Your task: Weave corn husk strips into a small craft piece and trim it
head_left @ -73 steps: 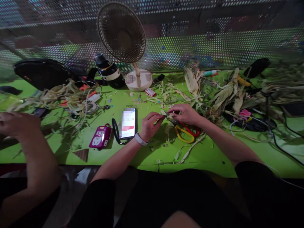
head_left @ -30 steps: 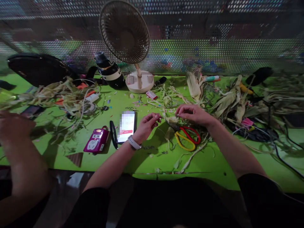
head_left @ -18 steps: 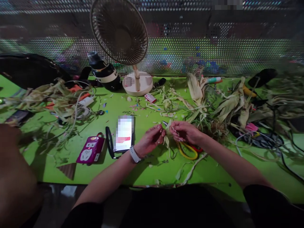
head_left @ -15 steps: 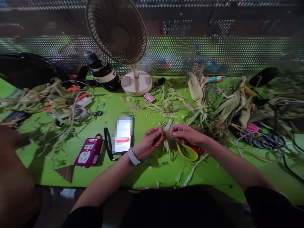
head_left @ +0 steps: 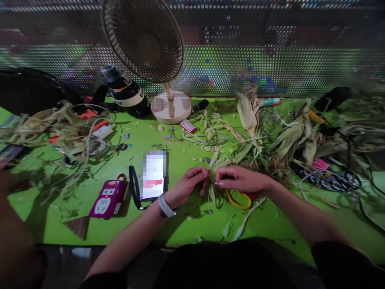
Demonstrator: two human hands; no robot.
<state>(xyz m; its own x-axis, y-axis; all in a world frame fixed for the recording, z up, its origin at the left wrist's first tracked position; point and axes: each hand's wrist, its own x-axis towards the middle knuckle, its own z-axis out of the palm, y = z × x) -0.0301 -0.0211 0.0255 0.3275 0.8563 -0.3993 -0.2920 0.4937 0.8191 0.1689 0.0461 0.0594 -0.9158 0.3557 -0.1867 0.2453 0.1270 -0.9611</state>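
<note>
My left hand [head_left: 194, 182], with a watch on a pale strap [head_left: 165, 205], has thumb and forefinger pinched together. Just across from it, my right hand [head_left: 239, 178] is closed in a pinch too. What sits in the fingertips is too small to make out. Pale strips of corn husk [head_left: 213, 196] lie or hang in the narrow gap between the hands. Beside and partly under my right hand are scissors with a yellow handle loop [head_left: 240, 205] and a red one, their tip showing past the husk. A lit phone [head_left: 155, 176] stands left of my left hand.
On the green table [head_left: 180, 228] are a fan [head_left: 171, 108], a black bottle [head_left: 129, 96], a purple power socket [head_left: 110, 198] and a small red-and-white box [head_left: 188, 126]. Dried corn husks [head_left: 248, 110] and a husk heap [head_left: 64, 128] lie around. Another person's arm [head_left: 15, 228] is at left.
My hands have turned slightly and sit a little lower, still pinched close together. The view has shifted a little, so the phone and socket appear further left and lower.
</note>
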